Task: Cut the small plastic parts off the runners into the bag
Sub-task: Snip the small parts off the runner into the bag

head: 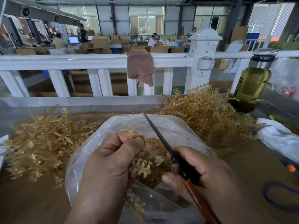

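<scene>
Centrally, the left hand [111, 160] pinches a tan runner [142, 168] of small parts, fingers curled round it, above an open clear bag [171, 126] holding cut pieces. The right hand [208, 175] grips scissors [163, 143], blades together, pointing away. One heap of runners [40, 143] lies left of the bag, another heap [202, 113] right, on the tabletop [252, 162].

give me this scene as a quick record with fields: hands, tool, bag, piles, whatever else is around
left hand: holds a runner over the bag
right hand: holds scissors, blades pointing away
bag: clear plastic, open, cut parts inside
left pile: runners
right pile: runners
behind: bottle; cloth hung over white railing
</scene>
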The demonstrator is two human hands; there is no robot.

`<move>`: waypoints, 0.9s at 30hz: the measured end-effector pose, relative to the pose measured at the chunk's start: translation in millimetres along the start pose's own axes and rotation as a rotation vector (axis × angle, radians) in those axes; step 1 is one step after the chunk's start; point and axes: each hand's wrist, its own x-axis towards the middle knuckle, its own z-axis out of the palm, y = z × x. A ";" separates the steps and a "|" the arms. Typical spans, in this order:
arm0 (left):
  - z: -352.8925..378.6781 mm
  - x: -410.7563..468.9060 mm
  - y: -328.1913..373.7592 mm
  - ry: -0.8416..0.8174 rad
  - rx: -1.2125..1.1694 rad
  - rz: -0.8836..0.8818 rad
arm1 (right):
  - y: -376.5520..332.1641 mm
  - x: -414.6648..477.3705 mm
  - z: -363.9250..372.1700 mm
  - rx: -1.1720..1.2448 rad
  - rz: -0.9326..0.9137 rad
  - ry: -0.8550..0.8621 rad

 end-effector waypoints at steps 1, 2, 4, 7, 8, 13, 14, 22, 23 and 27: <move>1.5 -0.6 0.2 0.008 -0.009 0.008 | 0.1 0.3 -0.3 0.000 0.007 -0.001; 2.4 -1.0 0.3 0.014 -0.018 0.011 | 0.1 0.5 -0.7 -0.004 0.012 -0.002; 2.4 -0.3 -0.4 0.018 -0.034 0.003 | -0.2 1.4 -1.1 -0.011 0.020 -0.015; 1.7 -0.6 -1.8 0.023 -0.008 0.006 | -0.8 0.9 -2.2 -0.029 0.029 -0.034; 1.3 -0.5 -2.8 0.029 0.004 0.016 | -1.1 0.9 -3.2 -0.039 0.033 -0.040; 1.1 -0.6 -4.7 0.022 0.012 0.041 | 0.6 2.0 -4.2 -0.078 0.055 -0.069; 0.3 -0.2 -4.5 0.019 0.008 0.038 | 1.4 2.2 -4.5 -0.092 0.048 -0.068; -11.3 2.5 0.2 0.034 0.051 0.082 | 4.3 2.6 -21.5 -0.141 0.039 -0.188; -12.2 3.1 0.3 0.031 0.047 0.090 | 3.8 2.8 -23.0 -0.161 0.036 -0.196; -16.3 6.4 0.3 0.058 0.051 0.109 | 3.2 2.5 -25.0 -0.216 0.032 -0.206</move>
